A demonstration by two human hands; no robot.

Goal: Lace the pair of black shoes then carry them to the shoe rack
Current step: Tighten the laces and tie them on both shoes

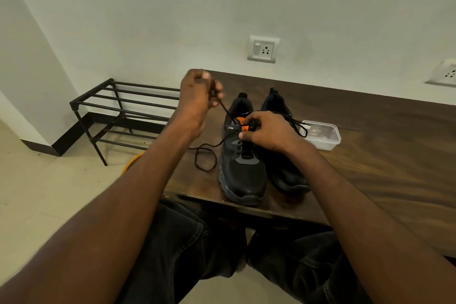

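While my left hand [197,92] pinches the black lace [225,109] raised taut, my right hand [267,131] pinches the lace at the eyelets of the left shoe [240,175]; the second shoe [283,170] stands just beside it on the desk [382,155].

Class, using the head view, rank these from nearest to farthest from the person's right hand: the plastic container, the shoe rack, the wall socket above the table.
From the right hand:
1. Plastic container, just to its right on the table.
2. Wall socket, above, on the wall.
3. Shoe rack, far left on the floor.
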